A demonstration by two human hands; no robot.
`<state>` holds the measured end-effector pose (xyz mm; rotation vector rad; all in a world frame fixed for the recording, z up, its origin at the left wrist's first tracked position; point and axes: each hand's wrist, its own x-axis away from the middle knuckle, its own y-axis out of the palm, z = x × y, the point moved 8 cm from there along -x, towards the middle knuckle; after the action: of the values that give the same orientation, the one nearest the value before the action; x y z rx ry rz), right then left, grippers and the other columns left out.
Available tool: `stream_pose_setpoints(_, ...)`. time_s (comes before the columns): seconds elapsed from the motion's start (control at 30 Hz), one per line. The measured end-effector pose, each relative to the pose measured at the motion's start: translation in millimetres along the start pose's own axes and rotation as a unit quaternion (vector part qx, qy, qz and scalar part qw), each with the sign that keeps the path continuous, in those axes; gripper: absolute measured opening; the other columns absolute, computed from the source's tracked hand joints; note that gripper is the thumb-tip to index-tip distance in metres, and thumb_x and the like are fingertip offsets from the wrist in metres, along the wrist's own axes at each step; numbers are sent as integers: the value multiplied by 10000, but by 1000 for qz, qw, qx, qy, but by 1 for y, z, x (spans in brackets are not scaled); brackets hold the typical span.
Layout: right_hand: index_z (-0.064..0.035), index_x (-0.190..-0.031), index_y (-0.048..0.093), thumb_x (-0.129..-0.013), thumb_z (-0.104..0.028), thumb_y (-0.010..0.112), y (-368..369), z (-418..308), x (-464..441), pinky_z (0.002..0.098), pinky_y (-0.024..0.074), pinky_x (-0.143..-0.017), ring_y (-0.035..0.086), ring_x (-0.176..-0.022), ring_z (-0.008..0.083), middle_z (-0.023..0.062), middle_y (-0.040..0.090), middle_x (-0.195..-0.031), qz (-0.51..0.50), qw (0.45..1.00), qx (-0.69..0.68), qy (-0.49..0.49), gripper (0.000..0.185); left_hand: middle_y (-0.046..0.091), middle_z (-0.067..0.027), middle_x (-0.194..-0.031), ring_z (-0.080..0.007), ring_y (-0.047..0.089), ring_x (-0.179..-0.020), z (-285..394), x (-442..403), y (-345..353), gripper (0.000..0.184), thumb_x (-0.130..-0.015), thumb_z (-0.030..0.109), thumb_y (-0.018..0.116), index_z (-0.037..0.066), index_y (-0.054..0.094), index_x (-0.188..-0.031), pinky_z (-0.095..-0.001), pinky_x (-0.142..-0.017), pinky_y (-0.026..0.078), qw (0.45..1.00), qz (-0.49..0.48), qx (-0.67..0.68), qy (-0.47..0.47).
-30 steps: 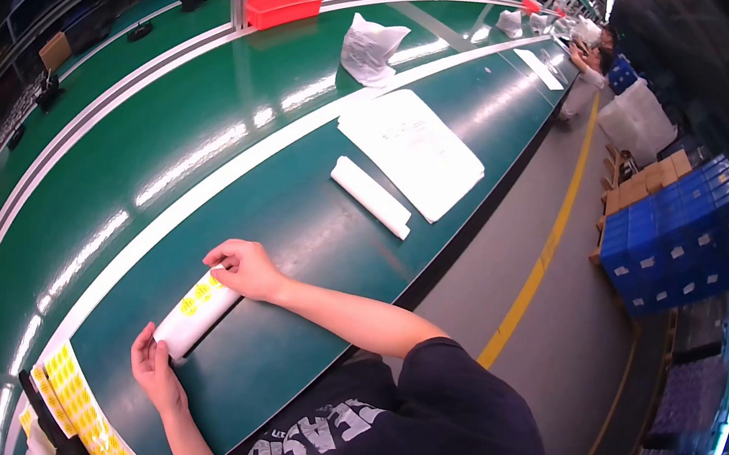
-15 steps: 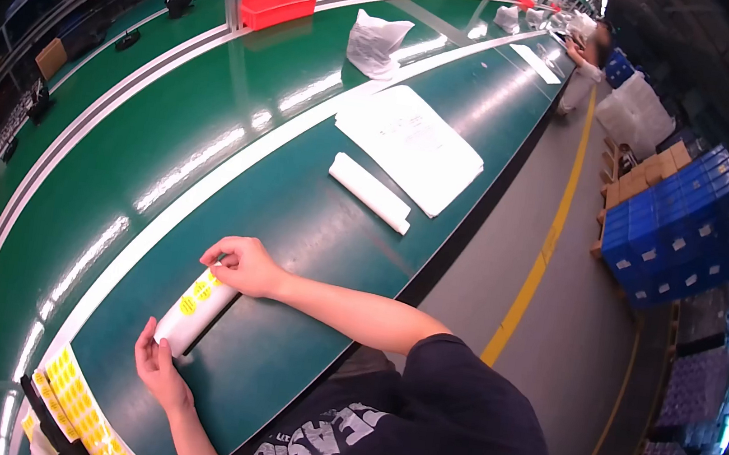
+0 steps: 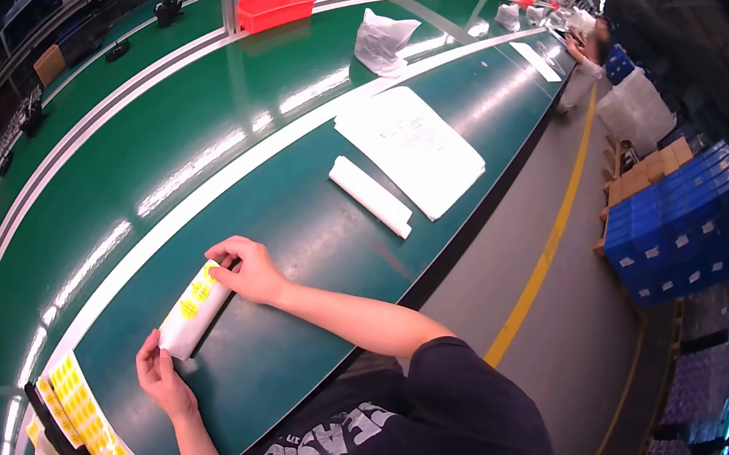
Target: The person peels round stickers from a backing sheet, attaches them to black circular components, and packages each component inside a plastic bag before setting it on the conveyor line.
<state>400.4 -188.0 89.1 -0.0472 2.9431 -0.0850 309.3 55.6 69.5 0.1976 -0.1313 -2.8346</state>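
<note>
A rolled white sheet or bag (image 3: 185,328) with round yellow stickers lies at a slant above the green table. My right hand (image 3: 250,271) pinches its upper end between thumb and fingers. At the lower end, my left hand (image 3: 167,383) holds the edge with its fingertips, the thumb on the near side. Yellow stickers on backing sheets (image 3: 86,416) are at the lower left, beside a black bar. Further up the table are another white roll (image 3: 371,196) and a stack of flat white bags (image 3: 410,149) with faint print.
A white plastic bag (image 3: 383,43) and a red bin (image 3: 275,10) stand on the green line beyond the white rail. Co-workers are at the far left, top and far end. Stacked blue crates (image 3: 679,225) stand across the aisle on the right.
The roll has tilted slightly more upright between my hands, and its lower end has shifted. Both hands keep their hold and have moved only a little.
</note>
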Motion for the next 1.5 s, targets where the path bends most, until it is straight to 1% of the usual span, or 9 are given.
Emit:
stream_pose_setpoints(0.23,24,-969,617,-756,-106,685,7,11,-1,215,477,-624,541,-680,67,36,595,-777,-20,998,-48,40,258,543,-168,-1162,-224,504,-1090,-1,0,-4,231,-843,-26,492,-48,514,-1072,-352,-979,356,999,2,25,24)
stream_pose_setpoints(0.47,30,-965,606,-743,-96,673,8,8,-2,231,479,-644,540,-667,84,45,593,-761,-33,998,-46,21,265,529,-170,-1184,-237,485,-1125,0,1,-1,247,-839,-31,492,-44,503,-1085,-370,-1004,334,999,-2,37,15)
stream_pose_setpoints(0.77,25,-983,605,-747,-78,662,9,10,-4,237,488,-658,552,-685,89,54,607,-782,-47,998,-46,14,264,434,-180,-1293,-250,425,-1195,8,4,5,325,-859,-11,475,-36,423,-1178,-372,-1039,296,998,-4,33,54)
stream_pose_setpoints(0.87,26,-989,606,-751,-71,658,8,12,-6,240,490,-670,554,-700,90,55,608,-792,-46,997,-54,17,263,409,-154,-1325,-233,395,-1226,7,3,0,303,-897,18,442,-19,404,-1196,-366,-1048,287,997,37,62,21)
stream_pose_setpoints(0.97,26,-998,603,-757,-58,650,8,13,-7,244,491,-686,562,-721,96,61,614,-814,-52,995,-79,21,259,406,-141,-1329,-227,403,-1217,3,1,-3,291,-919,61,435,-6,401,-1201,-361,-1030,314,995,54,81,-6)
stream_pose_setpoints(1.27,30,-1018,594,-777,-32,619,16,17,-7,250,492,-707,579,-762,108,75,622,-852,-96,985,-136,42,250,408,-145,-1324,-229,425,-1194,-3,-2,-7,368,-875,-12,504,3,389,-1224,-363,-1009,355,995,60,74,-9)
stream_pose_setpoints(1.37,32,-1020,593,-778,-29,617,19,15,-5,250,490,-707,578,-773,103,69,619,-855,-114,979,-161,46,251,432,-141,-1299,-232,455,-1170,-4,-5,-3,401,-857,-11,541,3,396,-1231,-364,-1002,373,996,28,85,-19)
stream_pose_setpoints(1.47,13,-1023,604,-796,-30,598,19,28,-7,249,490,-690,576,-767,92,65,616,-861,-121,980,-152,43,231,480,-189,-1254,-258,496,-1135,-14,-4,-1,423,-837,0,575,-22,418,-1229,-382,-986,392,996,14,85,-22)
stream_pose_setpoints(1.5,21,-1073,570,-833,-7,565,18,23,-6,261,498,-730,589,-816,114,71,617,-905,-133,984,-107,59,243,492,-198,-1237,-264,499,-1132,-17,-5,-4,439,-827,5,591,-24,421,-1230,-381,-984,393,998,-1,62,-11)
